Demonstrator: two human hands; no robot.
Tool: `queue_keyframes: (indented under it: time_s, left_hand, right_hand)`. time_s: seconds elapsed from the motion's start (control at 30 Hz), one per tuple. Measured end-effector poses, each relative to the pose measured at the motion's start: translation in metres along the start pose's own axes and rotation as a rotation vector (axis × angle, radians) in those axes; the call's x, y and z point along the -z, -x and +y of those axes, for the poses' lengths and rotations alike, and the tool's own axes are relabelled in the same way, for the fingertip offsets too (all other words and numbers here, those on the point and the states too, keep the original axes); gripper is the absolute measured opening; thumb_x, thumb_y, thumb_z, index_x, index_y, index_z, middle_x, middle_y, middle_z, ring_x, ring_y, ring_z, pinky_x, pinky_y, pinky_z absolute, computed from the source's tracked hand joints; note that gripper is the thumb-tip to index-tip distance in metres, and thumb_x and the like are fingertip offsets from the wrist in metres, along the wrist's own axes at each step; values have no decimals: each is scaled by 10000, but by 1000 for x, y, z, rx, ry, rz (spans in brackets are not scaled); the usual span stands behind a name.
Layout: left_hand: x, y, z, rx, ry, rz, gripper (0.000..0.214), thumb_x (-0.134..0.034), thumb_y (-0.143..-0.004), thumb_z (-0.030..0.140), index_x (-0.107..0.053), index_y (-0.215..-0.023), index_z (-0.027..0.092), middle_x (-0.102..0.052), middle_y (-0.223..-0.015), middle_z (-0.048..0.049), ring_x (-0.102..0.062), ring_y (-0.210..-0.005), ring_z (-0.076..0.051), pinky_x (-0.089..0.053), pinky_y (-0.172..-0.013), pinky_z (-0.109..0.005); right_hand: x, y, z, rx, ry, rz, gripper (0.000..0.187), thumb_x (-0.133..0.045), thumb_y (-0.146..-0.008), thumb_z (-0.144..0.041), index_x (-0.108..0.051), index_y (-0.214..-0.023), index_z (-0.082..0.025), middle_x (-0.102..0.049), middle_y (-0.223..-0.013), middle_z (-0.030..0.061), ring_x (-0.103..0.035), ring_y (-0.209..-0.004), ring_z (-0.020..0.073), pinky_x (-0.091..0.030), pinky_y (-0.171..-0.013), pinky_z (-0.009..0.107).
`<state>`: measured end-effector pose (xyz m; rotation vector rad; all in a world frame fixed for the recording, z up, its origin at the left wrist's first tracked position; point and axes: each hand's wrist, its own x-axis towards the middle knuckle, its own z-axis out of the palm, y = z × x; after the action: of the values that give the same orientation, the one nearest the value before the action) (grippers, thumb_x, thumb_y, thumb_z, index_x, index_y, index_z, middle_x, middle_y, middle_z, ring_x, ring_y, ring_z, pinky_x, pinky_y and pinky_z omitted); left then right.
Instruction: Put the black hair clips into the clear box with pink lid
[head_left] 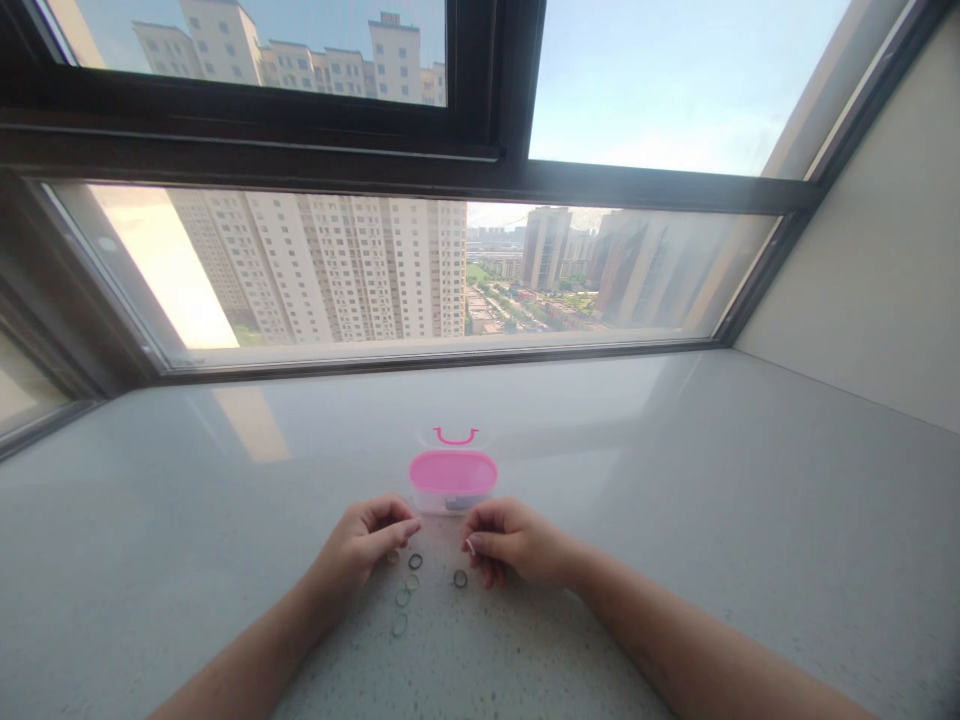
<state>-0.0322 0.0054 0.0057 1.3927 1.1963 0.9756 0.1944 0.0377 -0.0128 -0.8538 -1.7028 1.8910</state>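
1. head view, lower centre: left hand point(367, 540) & right hand point(510, 545) on grey sill point(675, 500), fingers curled in, thumb to forefinger; anything pinched too small to tell.
2. small rings point(415, 561) loose on sill btw hands.
3. pink-lidded box point(452, 478) just above hands.

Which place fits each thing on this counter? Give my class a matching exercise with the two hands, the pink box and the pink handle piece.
Things:
1. left hand
2. right hand
3. pink box
4. pink U-shaped handle

Places:
A. behind the box, nearer the window
B. fingertips beside the single dark ring
C. just beyond both hands, between them
D. beside the string of small rings

Pairs: 1-D, 2-B, 3-C, 4-A
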Motion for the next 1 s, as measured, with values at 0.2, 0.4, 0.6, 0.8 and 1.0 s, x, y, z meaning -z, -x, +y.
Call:
queue_keyframes:
  time_s: [0.2,0.4,0.6,0.8,1.0]
  left_hand:
    - [0,0,2,-6,-49,-25,200,-633,-739,328,-602,-661,147,-503,-578,26,-418,-554,-124,-308,-538,-226]
    - [0,0,0,-21,-75,-33,192,-618,-757,321,-598,-667,152,-506,-586,26,-425,-561,-127,-319,-548,-229]
    - [1,0,0,-21,-84,-26,187,-620,-752,321,-606,-671,152,-510,-582,26,-431,-555,-128,-327,-544,-227]
    - [0,0,1,-16,-86,-30,186,-615,-755,315,-601,-669,151,-502,-576,30,-418,-549,-123,-315,-536,-227]
    - [1,-1,1,-21,-107,-39,197,-609,-758,333,-594,-667,159,-492,-582,28,-424,-559,-133,-317,-549,-229]
  right_hand:
    - [1,0,-1,-9,-1,-4,241,-636,-757,-355,-532,-783,-139,-550,-617,-7,-534,-472,96,-383,-419,196]
    - [0,0,-2,3,14,1,205,-624,-770,-325,-529,-781,-144,-554,-619,-11,-536,-470,89,-381,-418,189]
    - [-1,2,-6,-14,40,8,262,-651,-764,-373,-514,-769,-149,-553,-625,-9,-532,-478,90,-381,-426,188]
    - [-1,2,-5,5,35,-6,300,-658,-755,-415,-519,-771,-150,-559,-622,-8,-532,-472,91,-385,-422,187]
    - [0,2,-4,4,48,-10,330,-659,-755,-448,-517,-777,-151,-552,-621,-7,-534,-482,95,-380,-430,190]
